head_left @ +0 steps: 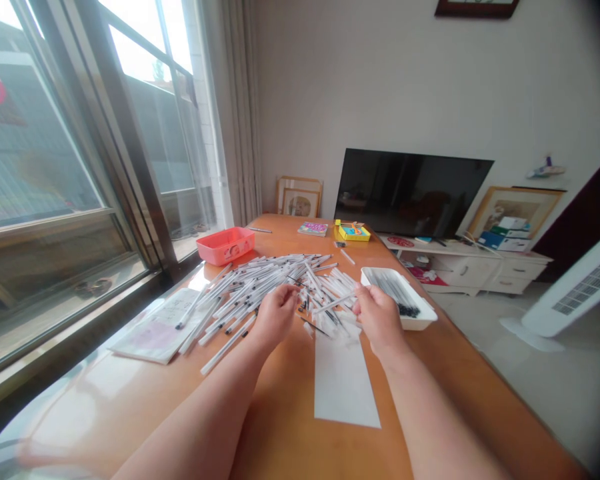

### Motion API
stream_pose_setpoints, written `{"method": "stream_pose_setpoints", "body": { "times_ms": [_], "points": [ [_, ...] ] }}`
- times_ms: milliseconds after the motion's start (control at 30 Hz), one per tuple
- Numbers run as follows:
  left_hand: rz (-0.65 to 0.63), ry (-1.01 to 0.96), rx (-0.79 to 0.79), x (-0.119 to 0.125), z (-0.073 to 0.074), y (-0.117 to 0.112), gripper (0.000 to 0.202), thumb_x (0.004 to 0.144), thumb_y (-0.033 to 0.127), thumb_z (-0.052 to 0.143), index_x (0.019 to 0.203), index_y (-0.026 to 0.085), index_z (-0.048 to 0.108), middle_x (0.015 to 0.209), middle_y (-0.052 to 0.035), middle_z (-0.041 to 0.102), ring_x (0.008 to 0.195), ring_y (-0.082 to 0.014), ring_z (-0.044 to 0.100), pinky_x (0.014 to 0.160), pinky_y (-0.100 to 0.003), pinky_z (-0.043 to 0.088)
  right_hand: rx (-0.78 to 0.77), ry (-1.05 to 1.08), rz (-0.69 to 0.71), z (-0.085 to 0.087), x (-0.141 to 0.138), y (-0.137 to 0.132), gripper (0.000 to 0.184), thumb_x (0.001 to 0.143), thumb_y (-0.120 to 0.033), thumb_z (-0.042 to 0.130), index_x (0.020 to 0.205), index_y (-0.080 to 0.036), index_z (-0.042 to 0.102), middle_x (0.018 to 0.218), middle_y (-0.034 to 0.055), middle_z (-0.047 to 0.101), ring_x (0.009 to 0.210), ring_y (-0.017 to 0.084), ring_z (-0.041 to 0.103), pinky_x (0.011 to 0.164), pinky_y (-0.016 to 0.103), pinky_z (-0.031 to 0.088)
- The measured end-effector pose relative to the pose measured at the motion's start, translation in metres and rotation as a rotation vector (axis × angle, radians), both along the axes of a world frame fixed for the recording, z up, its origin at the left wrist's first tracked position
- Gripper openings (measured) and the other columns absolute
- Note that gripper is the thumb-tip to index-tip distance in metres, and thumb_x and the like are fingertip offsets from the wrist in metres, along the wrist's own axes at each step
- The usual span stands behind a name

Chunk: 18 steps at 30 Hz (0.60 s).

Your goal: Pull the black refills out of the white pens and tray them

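Note:
A large loose heap of white plastic pen tubes [260,290], many with black tips, lies across the orange wooden table [285,433]. My left hand [275,317] rests at the heap's near edge, its fingertips on the tubes; I cannot tell if it grips one. My right hand [380,319] appears to pinch a single white pen tube [334,305] that points left over the heap. Just beyond that hand stands a white rectangular tray [413,298] holding a bundle of black-tipped tubes [393,291]. A long white paper strip [345,383] lies under the heap's near side.
A coral plastic basket [225,245], printed papers [157,330], a yellow box [353,232] and a small book [313,229] are on the table. A window [60,167] runs along its left side. A dark TV [410,193] stands beyond the far end.

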State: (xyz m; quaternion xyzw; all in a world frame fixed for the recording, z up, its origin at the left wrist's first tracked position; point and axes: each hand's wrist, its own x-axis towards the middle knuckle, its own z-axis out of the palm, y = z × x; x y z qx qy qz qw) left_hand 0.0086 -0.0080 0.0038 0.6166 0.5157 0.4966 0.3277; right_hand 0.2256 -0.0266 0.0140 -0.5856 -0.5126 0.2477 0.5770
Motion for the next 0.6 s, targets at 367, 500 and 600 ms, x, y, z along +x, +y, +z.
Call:
{"method": "stream_pose_setpoints", "body": {
  "times_ms": [367,500,600],
  "points": [
    [-0.006,0.527,0.175,0.005,-0.004,-0.003,0.025,0.084,0.017,0.05,0.095,0.023,0.072,0.099,-0.0077,0.072,0.097,-0.0234,0.062,0.088,-0.033,0.044,0.042,0.131,-0.134,0.007,0.012,0.004,0.047,0.088,-0.066,0.05,0.076,-0.021,0.058,0.06,-0.0003,0.057,0.052,0.015,0.047,0.05,0.029,0.039],
    [-0.058,0.643,0.138,0.005,0.003,-0.008,0.019,0.08,0.016,0.052,0.084,0.022,0.07,0.09,-0.006,0.071,0.088,-0.0219,0.061,0.082,-0.031,0.042,0.074,0.144,-0.152,0.011,0.014,0.004,0.045,0.089,-0.064,0.049,0.071,-0.022,0.054,0.059,-0.0005,0.055,0.054,0.016,0.047,0.051,0.028,0.039],
    [-0.077,0.707,0.074,0.003,0.007,-0.012,0.015,0.084,0.031,0.057,0.082,0.022,0.069,0.087,-0.0059,0.07,0.084,-0.0214,0.06,0.075,-0.029,0.04,0.084,0.151,-0.162,0.014,0.016,0.002,0.045,0.09,-0.062,0.048,0.067,-0.023,0.05,0.058,0.0002,0.054,0.055,0.016,0.047,0.052,0.029,0.039]
  ]
}}
